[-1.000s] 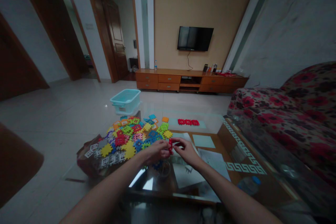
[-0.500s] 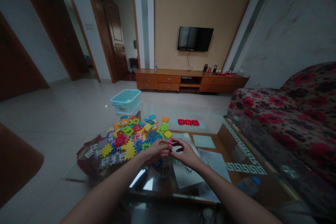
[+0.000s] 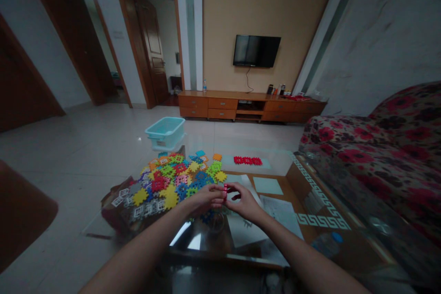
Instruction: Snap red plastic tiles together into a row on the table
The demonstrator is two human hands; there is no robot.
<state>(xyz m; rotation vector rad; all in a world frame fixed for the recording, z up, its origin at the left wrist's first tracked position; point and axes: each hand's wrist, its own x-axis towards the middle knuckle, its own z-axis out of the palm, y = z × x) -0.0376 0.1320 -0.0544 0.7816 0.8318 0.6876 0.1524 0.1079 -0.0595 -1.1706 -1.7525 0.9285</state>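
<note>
Above the near part of the glass table, my left hand (image 3: 206,199) and my right hand (image 3: 244,200) meet at a small red plastic building piece (image 3: 225,188). Both hands are closed on it, pinching it from opposite sides. It is seen nearly edge-on, and the fingers cover much of it. To the left spreads a pile of colourful interlocking building pieces (image 3: 170,196), with notched edges and some with window-like grids. Farther off, a joined row of red pieces (image 3: 247,161) lies flat on the table.
The glass table (image 3: 275,144) has a patterned border and papers (image 3: 268,185) showing on or under it. A bottle with a blue cap (image 3: 336,237) is at the right. A turquoise tub (image 3: 167,135) stands beyond the pile. A floral sofa (image 3: 344,133) flanks the right side.
Both hands stay together on the red piece, with only a very slight shift. The pile and the red row have not moved.
</note>
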